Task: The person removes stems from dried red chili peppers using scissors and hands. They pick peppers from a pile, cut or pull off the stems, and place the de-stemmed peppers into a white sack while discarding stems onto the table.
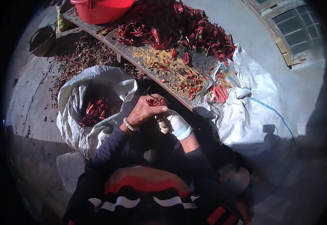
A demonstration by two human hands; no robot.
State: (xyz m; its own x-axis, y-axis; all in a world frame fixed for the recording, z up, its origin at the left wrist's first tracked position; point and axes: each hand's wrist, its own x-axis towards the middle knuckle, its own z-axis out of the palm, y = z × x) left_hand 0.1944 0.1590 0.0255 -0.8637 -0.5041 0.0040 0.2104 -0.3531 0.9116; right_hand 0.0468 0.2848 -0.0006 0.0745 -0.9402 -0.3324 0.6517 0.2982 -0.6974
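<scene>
A dried red chili pepper (157, 101) is pinched between the thumb and fingers of my left hand (141, 113), which is bare with a white bead bracelet at the wrist. Right beside it, my right hand (176, 125) wears a white glove with a pale blue cuff. Its fingers are curled in below the pepper, and what they hold, if anything, is hidden. To the left, an open white woven sack (65, 108) has more red chilies (97, 112) inside.
A board table (148, 69) bears a big heap of dried chilies (163, 26), scattered seeds (152, 58) and a red basin (102, 11). Red-handled scissors (220, 93) lie at its right end by a white sack (257, 108). Stems (83, 60) litter the floor near a dark bucket (42, 40).
</scene>
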